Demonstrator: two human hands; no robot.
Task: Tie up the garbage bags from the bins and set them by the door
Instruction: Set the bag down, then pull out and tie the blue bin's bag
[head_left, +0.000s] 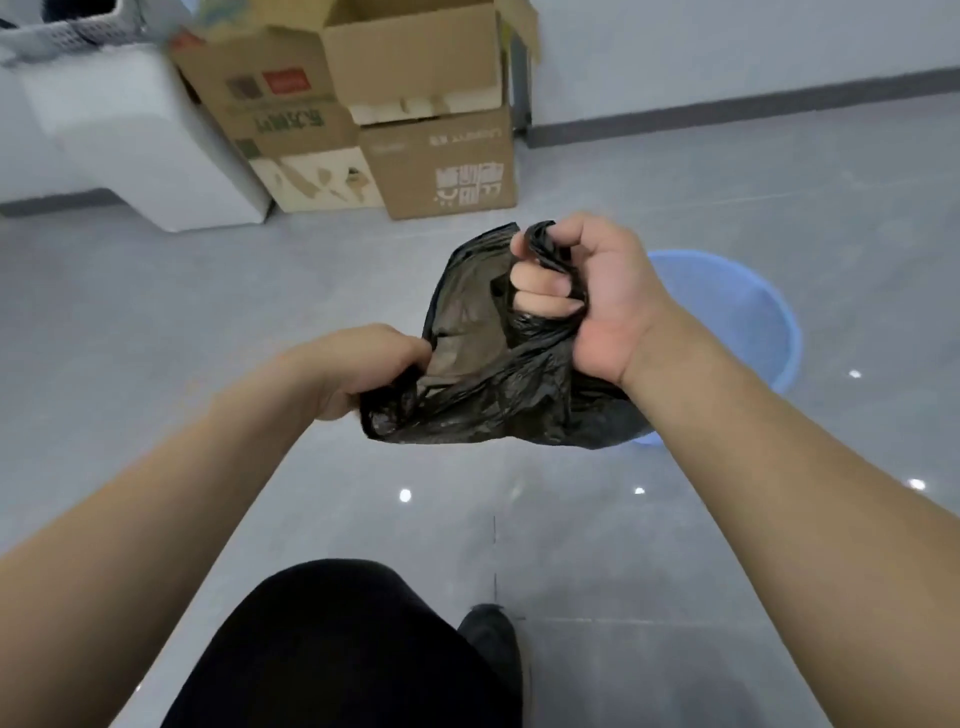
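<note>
Right hand (587, 301) fists one bunched edge of the black bag (483, 374) — left hand (358, 369) pinches the other; thin, limp, likely light — grip near the rim.

Open grey floor (130, 322) on your left and straight below. Blue bin (748, 312) sits just behind your right wrist. Cardboard boxes (415, 130) w/ a white unit (130, 145) block the far wall.
</note>
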